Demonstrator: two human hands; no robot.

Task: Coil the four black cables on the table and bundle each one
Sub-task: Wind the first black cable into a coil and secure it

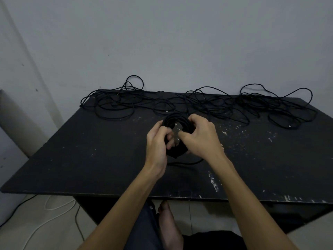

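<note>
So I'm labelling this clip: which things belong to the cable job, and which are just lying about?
Job:
coiled cable, gripped by left hand and right hand
loose cables
table

Lying about:
white cord on floor
black cord on floor

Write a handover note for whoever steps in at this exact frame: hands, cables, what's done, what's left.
Left hand: grips the left side of the coiled cable.
Right hand: grips its right side, thumb at the coil's centre.
The coil is held over the middle of the black table; a short tail trails under the hands.
Done: one cable coiled, bundling apparently under way.
Left: the loose cables tangled along the far edge; how many strands cannot be told.
</note>
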